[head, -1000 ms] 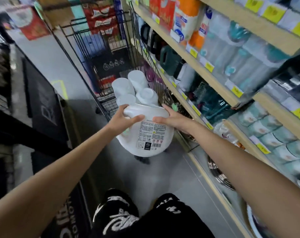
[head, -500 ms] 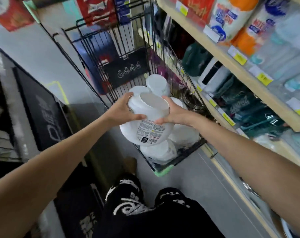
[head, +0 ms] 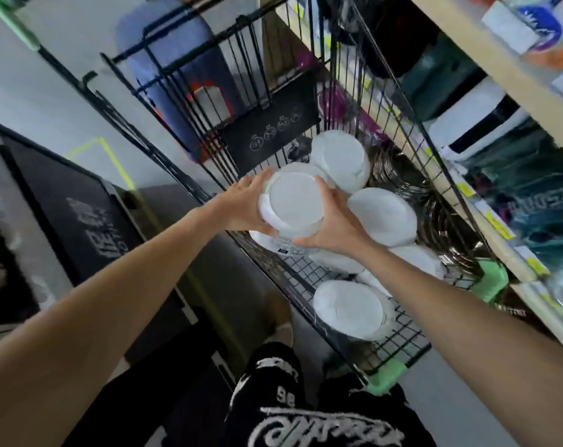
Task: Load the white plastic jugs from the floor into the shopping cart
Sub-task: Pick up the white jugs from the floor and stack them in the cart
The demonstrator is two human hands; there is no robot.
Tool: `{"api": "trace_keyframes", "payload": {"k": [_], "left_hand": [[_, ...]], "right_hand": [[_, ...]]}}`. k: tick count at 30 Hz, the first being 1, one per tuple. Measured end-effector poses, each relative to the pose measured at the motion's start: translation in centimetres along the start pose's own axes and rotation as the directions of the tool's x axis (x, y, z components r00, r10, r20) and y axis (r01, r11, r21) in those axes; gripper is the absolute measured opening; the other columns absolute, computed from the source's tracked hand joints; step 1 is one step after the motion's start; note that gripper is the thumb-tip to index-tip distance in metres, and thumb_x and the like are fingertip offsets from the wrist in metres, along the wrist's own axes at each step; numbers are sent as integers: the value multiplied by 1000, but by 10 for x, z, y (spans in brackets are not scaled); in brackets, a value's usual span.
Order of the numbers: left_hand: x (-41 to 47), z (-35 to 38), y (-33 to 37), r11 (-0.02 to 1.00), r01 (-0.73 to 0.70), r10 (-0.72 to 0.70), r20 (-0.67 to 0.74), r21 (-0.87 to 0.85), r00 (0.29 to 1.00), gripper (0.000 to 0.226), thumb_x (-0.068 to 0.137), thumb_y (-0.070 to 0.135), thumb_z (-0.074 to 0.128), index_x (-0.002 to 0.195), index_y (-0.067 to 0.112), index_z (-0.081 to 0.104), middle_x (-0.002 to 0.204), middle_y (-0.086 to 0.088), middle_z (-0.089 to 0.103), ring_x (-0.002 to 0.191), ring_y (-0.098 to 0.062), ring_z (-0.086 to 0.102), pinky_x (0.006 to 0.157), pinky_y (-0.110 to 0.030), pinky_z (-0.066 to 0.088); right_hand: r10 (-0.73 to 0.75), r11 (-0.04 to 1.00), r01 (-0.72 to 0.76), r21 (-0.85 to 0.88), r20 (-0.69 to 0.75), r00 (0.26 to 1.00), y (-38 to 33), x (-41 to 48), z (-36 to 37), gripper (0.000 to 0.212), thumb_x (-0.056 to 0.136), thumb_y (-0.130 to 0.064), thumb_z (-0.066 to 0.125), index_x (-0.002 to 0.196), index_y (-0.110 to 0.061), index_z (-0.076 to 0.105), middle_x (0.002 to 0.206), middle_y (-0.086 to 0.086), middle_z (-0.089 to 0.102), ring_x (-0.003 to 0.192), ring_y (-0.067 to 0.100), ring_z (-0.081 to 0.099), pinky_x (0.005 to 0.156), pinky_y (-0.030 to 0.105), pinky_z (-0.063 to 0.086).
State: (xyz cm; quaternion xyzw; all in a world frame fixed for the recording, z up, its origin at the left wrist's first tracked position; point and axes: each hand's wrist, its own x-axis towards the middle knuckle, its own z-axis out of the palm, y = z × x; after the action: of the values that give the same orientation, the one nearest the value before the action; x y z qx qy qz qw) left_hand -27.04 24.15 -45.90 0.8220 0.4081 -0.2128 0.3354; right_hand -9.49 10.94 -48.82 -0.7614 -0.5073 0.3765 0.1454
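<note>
A white plastic jug (head: 293, 203) hangs inside the black wire shopping cart (head: 399, 345), near its left side, flat end facing me. My left hand (head: 246, 206) grips its left side and my right hand (head: 333, 221) grips its right side. Several more white jugs lie in the cart: one behind (head: 339, 161), one to the right (head: 383, 216), one near the front (head: 349, 309), and others partly hidden beneath.
Store shelves (head: 496, 221) packed with goods run close along the cart's right side. A dark floor mat (head: 76, 214) lies to the left. The cart's green corner bumpers (head: 386, 377) sit just ahead of my black-trousered legs (head: 306, 411).
Both hands have carried the jug forward and down over the cart's rim into the basket, and it has tipped so its flat end faces me. The view has closed in on the cart.
</note>
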Motion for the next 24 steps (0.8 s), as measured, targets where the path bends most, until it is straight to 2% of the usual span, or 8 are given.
{"api": "trace_keyframes", "payload": {"k": [2,5,10,14,17,19,22,24], "left_hand": [[12,-1,-12,995,48,-39,96,-83,995,122,64,63,76,149,36,-5,158,-5,11,144,-34,15,114,-55,16],[36,0,-24,987,96,-73,180,-125,981,106,71,72,61,150,33,2,158,-4,18,141,-33,26,113,-50,23],[76,13,-40,964,196,-159,203,-181,966,100,78,52,71,151,27,8,155,-3,26,138,-27,33,112,-40,28],[97,16,-52,953,241,-185,277,-184,943,107,78,43,75,152,27,0,159,1,17,141,-28,29,112,-41,31],[106,17,-57,944,264,-196,307,-198,931,99,79,35,76,151,27,8,159,-1,18,134,-30,37,94,-45,51],[113,18,-61,944,262,-196,298,-200,934,96,77,34,77,149,26,15,157,-3,21,131,-31,41,83,-45,57],[124,26,-63,951,254,-199,279,-177,939,93,79,31,76,149,22,16,155,-7,26,131,-32,42,94,-45,51],[128,32,-62,952,252,-201,262,-176,944,92,81,23,74,151,23,14,154,-11,26,130,-35,41,96,-38,47]], "right_hand": [[18,999,-16,46,-26,1000,0,9,22,129,54,-46,88,146,-38,-1,139,6,24,127,29,35,97,48,45],[43,996,-36,85,-75,996,1,20,54,129,50,-46,89,145,-39,2,137,7,27,123,30,38,92,49,49],[119,993,-115,41,-141,983,4,38,90,130,47,-45,89,145,-35,4,132,7,29,118,31,40,86,51,51],[130,991,-132,-6,-142,981,4,54,109,128,51,-44,89,145,-35,2,137,9,26,122,32,37,91,53,48],[150,982,-165,-96,-141,979,5,64,118,128,54,-52,86,150,-26,5,144,14,25,126,35,37,94,54,44],[141,982,-160,-102,-167,976,7,68,125,130,52,-52,88,149,-24,5,143,16,28,126,36,39,92,56,47],[161,979,-181,-98,-189,969,11,72,136,130,48,-48,90,142,-29,3,145,18,30,127,37,41,92,53,47],[178,976,-199,-84,-204,963,16,73,144,128,49,-44,91,143,-23,6,144,18,32,127,36,41,93,50,45]]}}
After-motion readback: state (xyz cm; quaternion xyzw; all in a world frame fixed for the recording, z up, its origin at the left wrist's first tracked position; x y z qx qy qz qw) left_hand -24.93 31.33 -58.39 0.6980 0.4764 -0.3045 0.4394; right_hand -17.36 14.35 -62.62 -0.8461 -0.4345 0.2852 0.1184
